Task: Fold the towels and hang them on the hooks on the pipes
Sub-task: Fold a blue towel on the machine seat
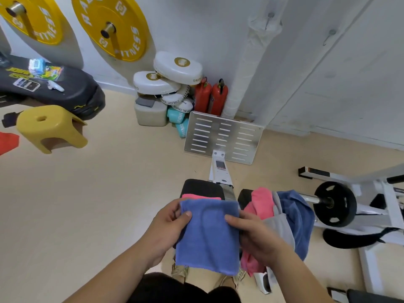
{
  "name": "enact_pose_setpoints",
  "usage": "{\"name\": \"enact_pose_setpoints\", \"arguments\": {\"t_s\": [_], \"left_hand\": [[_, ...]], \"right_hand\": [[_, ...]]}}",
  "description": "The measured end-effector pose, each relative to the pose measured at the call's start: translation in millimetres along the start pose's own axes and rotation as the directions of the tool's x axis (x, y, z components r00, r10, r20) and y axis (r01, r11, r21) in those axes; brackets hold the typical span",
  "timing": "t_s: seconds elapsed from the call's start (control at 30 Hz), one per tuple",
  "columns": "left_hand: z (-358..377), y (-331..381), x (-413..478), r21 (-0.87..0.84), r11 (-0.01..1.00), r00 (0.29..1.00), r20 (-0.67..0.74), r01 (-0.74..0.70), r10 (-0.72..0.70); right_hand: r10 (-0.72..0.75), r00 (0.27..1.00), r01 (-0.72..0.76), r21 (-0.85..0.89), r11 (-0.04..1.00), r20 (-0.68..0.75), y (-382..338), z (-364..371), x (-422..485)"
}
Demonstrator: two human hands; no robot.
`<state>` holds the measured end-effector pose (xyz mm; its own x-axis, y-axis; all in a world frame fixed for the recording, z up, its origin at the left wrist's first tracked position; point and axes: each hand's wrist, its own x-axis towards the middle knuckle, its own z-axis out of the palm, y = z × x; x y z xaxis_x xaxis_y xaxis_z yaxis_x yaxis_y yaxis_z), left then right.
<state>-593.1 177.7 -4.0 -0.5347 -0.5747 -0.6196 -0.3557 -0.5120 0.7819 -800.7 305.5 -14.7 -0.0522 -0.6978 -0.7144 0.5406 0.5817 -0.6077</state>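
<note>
In a gym corner, I hold a folded blue towel [207, 235] flat in front of me, above my knees. My left hand [170, 226] grips its left edge, thumb on top and fingers tucked under. My right hand [255, 237] clamps the right edge the same way. Pinching both sides keeps the layers squared and stops the fold from falling open.

A folded pink towel [201, 196] lies on the black pad [203, 185] of the machine just beyond my hands, apparently parked there until it can be hung. To the right, a heap of towels [277, 213] in pink, grey and blue is draped unfolded over the neighbouring pad, within easy reach for the next round.

Up by the wall, a hook [270, 18] juts from the wrapped pipe [247, 62], and a second hook [331, 35] shows further right. Both are bare, so by my reckoning the hanging has not begun and most of the job remains.

The machine's slotted footplate [223, 136] stands between me and the pipe. I would need to step around it and lift the towel high without loosening the fold
</note>
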Motion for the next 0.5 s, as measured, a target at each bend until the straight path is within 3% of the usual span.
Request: {"name": "enact_pose_setpoints", "arguments": {"t_s": [0.1, 0.23, 0.37, 0.5], "left_hand": [[-6.2, -20.8, 22.9, 0.120, 0.986, 0.992, -0.067, 0.117, -0.110], [-6.8, -28.3, 53.3, 0.216, 0.968, 0.983, -0.154, 0.128, -0.096], [-3.6, -19.9, 78.9, 0.324, 0.941, 0.978, -0.206, 0.100, -0.033], [-3.6, -25.7, 91.1, 0.381, 0.903, 0.971, -0.201, 0.199, -0.130]], "right_hand": [[0.018, 0.981, -0.040, -0.108, 0.993, -0.194, 11.6, 2.2, 25.2], [-0.042, 0.924, -0.070, -0.276, 0.959, -0.379, 13.7, 13.5, 51.3], [-0.146, 0.886, -0.032, -0.372, 0.927, -0.440, 8.2, 12.3, 71.9], [-0.035, 0.906, -0.136, -0.367, 0.920, -0.423, 17.3, 5.2, 85.2]]}}
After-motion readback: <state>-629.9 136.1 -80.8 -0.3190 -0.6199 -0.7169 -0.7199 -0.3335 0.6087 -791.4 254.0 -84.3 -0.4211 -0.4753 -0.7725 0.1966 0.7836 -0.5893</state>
